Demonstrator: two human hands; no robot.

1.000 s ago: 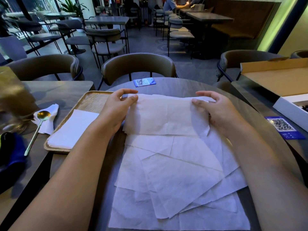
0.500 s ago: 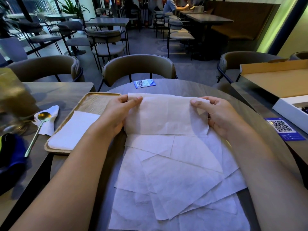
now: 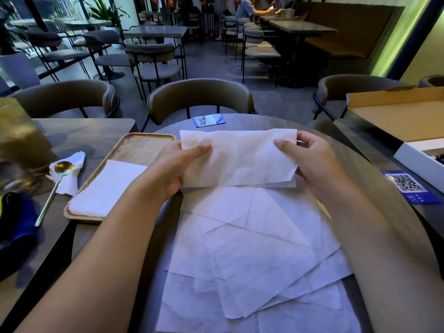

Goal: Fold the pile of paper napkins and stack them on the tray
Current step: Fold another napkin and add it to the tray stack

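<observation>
Left hand [image 3: 171, 168], right hand [image 3: 312, 159] pinch folded napkin [image 3: 240, 159] | soft, creased, rectangular | wooden tray [image 3: 144, 145] nearby

Napkin [image 3: 236, 159]: thin matt white paper, faintly crinkled. Loose pile [image 3: 254, 255]: same soft paper, creased. Tray [image 3: 144, 146]: pale wood, visible grain, satin finish. Spoon [image 3: 56, 186]: polished gold-toned metal, glossy. Table [image 3: 374, 179]: dark smooth top, dull sheen. Box lid [image 3: 403, 116]: raw brown cardboard, matt. Chair back [image 3: 199, 97]: smooth leather-like upholstery.
</observation>
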